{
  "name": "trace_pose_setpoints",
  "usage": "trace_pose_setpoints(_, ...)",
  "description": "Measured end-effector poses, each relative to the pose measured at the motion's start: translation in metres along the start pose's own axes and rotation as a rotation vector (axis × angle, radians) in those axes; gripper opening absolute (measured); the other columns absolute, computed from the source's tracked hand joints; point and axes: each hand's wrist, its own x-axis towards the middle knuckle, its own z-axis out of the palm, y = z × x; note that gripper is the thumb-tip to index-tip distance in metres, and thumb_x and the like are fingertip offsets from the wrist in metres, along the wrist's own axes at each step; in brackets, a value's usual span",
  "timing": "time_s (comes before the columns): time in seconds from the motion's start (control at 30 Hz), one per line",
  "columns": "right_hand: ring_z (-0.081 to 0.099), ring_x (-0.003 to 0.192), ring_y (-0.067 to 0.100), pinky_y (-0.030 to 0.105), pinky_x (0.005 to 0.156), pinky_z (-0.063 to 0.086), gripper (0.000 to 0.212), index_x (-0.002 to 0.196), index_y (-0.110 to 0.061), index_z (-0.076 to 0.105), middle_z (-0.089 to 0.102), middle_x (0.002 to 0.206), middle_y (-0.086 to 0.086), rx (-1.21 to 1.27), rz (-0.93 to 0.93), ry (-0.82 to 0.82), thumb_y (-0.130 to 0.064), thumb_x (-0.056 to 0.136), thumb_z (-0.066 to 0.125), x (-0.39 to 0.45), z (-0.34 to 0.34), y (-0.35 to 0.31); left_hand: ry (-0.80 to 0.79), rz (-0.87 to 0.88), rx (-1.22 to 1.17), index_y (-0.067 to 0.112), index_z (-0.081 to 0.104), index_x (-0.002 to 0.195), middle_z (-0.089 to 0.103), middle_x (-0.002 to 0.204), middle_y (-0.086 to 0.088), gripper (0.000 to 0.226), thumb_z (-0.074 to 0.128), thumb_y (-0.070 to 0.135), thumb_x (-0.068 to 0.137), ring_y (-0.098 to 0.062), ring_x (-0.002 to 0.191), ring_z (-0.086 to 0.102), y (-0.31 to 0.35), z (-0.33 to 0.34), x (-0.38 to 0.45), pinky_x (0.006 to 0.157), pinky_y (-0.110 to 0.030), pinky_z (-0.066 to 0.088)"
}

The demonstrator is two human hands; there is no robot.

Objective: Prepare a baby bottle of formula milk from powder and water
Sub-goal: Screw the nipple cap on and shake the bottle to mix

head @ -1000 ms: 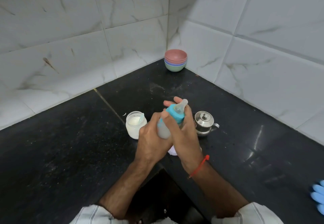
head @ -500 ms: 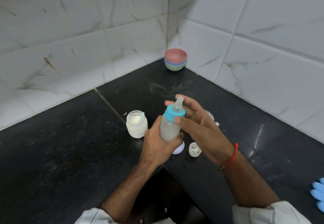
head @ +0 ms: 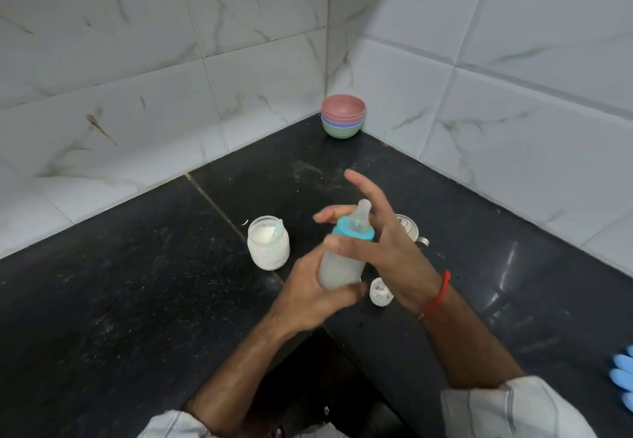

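From the head view we have the baby bottle (head: 340, 266) upright over the black counter (head: 137, 300), its frosted body cloudy white, and our left hand (head: 308, 297) grips it low with fingers curled round the base. Our right hand (head: 383, 245) is at the teal collar (head: 352, 232): thumb and one finger lie against the ring while the other fingers splay out straight past the teat (head: 363, 211), so it looks like a light touch rather than a full clasp. We judge the step to be tightening the collar before mixing. To do it well we hold the body still with the left, turn only the ring with the right, keep fingers off the teat tip, and check the thread sits level so nothing leaks when shaken. Just left of the bottle stands the open powder jar (head: 269, 249) with a scoop (head: 279, 227) leaning inside. Behind our right hand peeks a small steel pot (head: 409, 228), mostly hidden. A clear cap (head: 380, 292) lies on the counter beneath the wrist. Stacked bowls (head: 342, 120) sit well apart in the corner.
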Motion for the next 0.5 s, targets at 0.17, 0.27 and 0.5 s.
trace_pose_setpoints(0.17,0.061,0.126,0.045,0.048,0.106,0.052,0.061,0.146,-0.008,0.05,0.068,0.132,0.018,0.01,0.041,-0.294,0.007,0.09,0.068,0.006,-0.004,-0.015,-0.124,0.036,-0.024,0.037,0.069,0.1,0.073,0.091,0.021,0.038,0.083,0.015,0.073,0.0,0.081,0.07,0.007,-0.003,0.001,0.064,-0.029,0.059)
trace_pose_setpoints(0.27,0.075,0.09,0.03,0.04,0.083,0.061,0.005,0.092,-0.002,0.074,0.076,0.095,0.025,0.064,0.01,0.179,0.0,0.088,0.075,0.006,0.021,-0.008,0.081,0.003,0.015,0.032,0.067,0.103,0.076,0.094,0.006,0.045,0.082,0.036,0.061,-0.015,0.084,0.075,0.0,0.001,0.004,0.072,-0.051,0.062)
trace_pose_setpoints(0.5,0.074,0.101,0.036,0.055,0.093,0.058,0.018,0.099,-0.006,0.067,0.077,0.095,0.019,-0.03,-0.106,0.085,-0.01,0.087,0.079,0.005,0.023,-0.007,-0.003,0.052,0.003,0.028,0.067,0.106,0.075,0.098,0.002,0.039,0.083,0.018,0.073,-0.016,0.088,0.074,0.001,-0.009,0.001,0.07,-0.046,0.062)
